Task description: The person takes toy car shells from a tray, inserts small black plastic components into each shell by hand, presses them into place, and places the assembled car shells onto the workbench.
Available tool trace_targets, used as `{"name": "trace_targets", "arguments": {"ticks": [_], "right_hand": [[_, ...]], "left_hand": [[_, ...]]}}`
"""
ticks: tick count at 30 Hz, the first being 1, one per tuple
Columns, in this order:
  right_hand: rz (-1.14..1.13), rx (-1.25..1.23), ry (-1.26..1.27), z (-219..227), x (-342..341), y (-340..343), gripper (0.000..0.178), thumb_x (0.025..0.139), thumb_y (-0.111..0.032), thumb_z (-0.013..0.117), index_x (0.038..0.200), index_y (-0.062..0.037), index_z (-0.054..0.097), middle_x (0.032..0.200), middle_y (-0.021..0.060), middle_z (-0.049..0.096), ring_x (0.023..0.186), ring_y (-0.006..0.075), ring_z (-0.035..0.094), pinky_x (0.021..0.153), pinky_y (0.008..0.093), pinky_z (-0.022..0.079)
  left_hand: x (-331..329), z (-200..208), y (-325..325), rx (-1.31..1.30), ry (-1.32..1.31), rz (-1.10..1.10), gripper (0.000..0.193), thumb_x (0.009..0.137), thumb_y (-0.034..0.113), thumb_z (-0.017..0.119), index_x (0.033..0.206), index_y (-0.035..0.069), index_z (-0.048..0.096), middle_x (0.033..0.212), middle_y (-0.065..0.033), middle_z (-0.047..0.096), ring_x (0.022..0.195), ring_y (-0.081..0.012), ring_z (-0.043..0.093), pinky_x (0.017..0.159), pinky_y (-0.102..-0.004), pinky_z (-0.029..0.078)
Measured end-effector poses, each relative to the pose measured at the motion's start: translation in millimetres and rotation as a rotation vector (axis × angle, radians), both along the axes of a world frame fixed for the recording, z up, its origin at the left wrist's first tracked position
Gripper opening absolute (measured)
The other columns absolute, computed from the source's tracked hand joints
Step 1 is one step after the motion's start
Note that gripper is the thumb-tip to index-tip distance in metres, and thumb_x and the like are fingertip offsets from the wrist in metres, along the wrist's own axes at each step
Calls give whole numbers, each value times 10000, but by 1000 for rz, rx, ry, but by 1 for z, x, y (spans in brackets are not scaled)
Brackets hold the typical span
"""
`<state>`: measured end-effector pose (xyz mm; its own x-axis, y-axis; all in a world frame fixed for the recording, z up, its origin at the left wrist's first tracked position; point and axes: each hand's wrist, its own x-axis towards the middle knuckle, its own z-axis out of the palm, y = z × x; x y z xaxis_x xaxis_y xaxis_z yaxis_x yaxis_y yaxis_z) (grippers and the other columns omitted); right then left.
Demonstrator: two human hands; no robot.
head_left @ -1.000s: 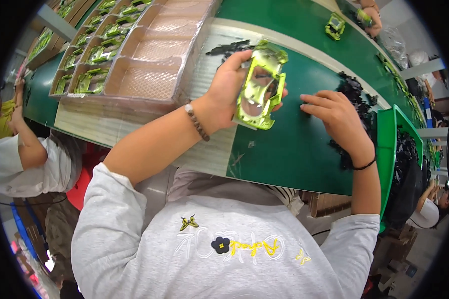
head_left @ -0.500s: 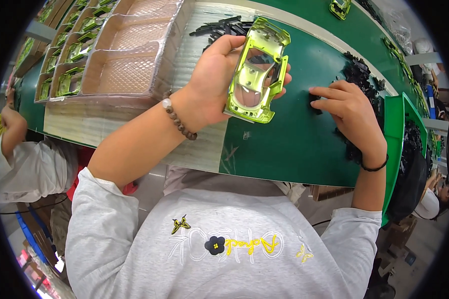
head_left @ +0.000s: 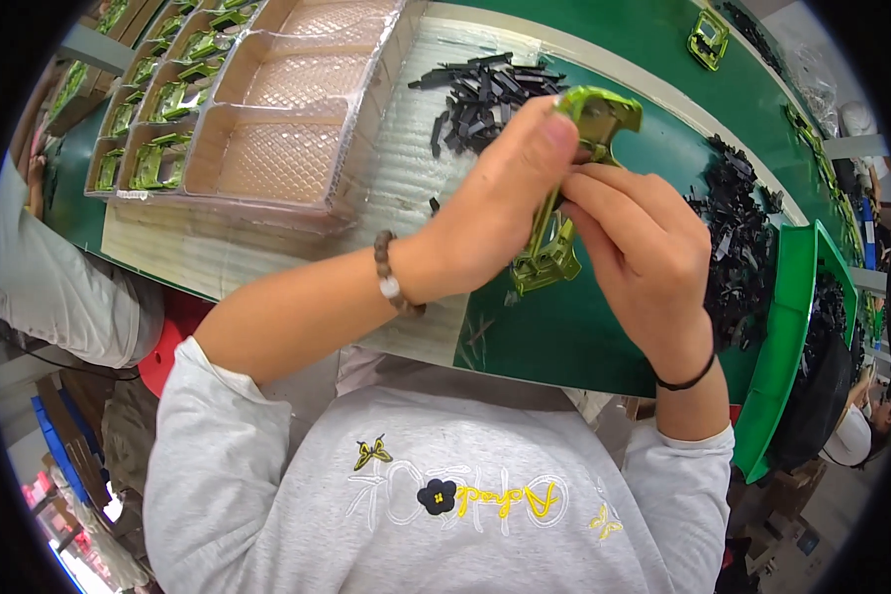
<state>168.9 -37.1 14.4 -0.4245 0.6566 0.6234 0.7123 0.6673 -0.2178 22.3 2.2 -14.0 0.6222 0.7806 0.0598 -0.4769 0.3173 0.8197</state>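
Observation:
A glossy lime-green toy car body shell (head_left: 547, 267) is tilted on edge in my left hand (head_left: 500, 203), whose thumb lies along its upper side and whose fingers go behind it. My right hand (head_left: 648, 238) has its fingertips pinched together against the shell's middle. Something dark shows at those fingertips, but the fingers cover most of it. Behind my left hand, slim black plastic pieces (head_left: 480, 99) lie in a loose pile on the pale foam sheet (head_left: 391, 213).
A clear divided tray (head_left: 267, 148) at left has green shells in its far-left compartments. Small black parts (head_left: 738, 238) are heaped at right beside a green bin (head_left: 787, 327). Another green shell (head_left: 708, 40) lies at the far right. A person in pale clothing (head_left: 59, 267) is at left.
My right hand has come left from the black parts to the shell. My left hand has turned the shell from face-up onto its edge and moved it slightly right.

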Motion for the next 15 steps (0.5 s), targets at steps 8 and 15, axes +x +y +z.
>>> {"name": "trace_targets", "arguments": {"ticks": [8,15], "right_hand": [[-165,397,-88,-18,-10,7,311,594,-59,605,898,-26,666,858,52,633,548,153,492,474,250,413],[-226,420,-68,-18,-19,4,324,585,-35,619,904,-38,676,890,42,620,590,149,487,493,242,410]], "left_hand": [[2,3,-7,-72,-127,86,414,1002,389,318,1196,41,428,1069,-18,499,970,-72,439,866,-230,365],[2,5,-14,161,3,208,529,970,486,293,1229,40,413,1085,-52,523,981,-104,484,848,-251,418]]}}
